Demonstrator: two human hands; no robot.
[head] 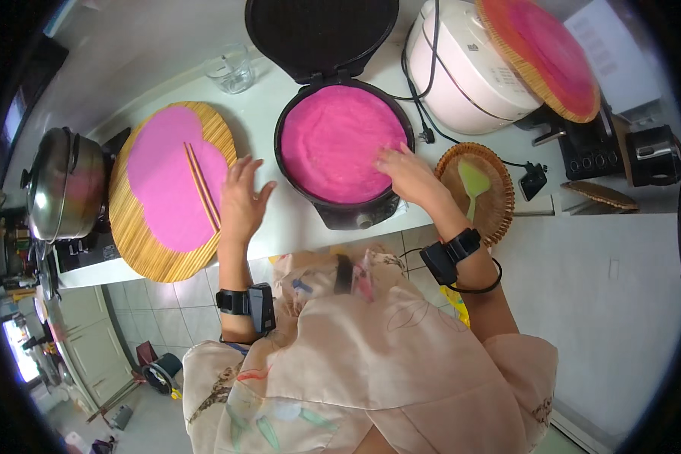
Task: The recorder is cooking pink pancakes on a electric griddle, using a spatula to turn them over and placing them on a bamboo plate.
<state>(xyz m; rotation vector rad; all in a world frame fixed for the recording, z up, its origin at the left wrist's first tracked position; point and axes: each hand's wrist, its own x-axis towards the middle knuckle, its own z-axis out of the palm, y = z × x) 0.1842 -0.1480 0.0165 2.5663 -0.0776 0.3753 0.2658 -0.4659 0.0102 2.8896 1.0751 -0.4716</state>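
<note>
A round pink sheet of dough or batter [335, 142] covers the plate of an electric griddle [346, 218], whose black lid [323, 34] stands raised. The fingertips of my right hand [408, 170] are at the sheet's right edge; whether they pinch it is not clear. My left hand [243, 198], fingers spread and holding nothing, is beside the right edge of a round woven straw mat [176, 267]. Overlapping thin pink rounds [162, 164] lie on that mat, with a pair of wooden chopsticks [201, 187] across them. A green spatula [473, 180] rests in a wicker basket [509, 196] right of the griddle.
A white rice cooker [465, 68] stands behind right, near another straw mat bearing a pink-red round [556, 51]. Black cables and a plug [426, 135] lie beside the griddle. A glass cup [232, 74] stands behind left, and a lidded steel pot [71, 184] is at far left.
</note>
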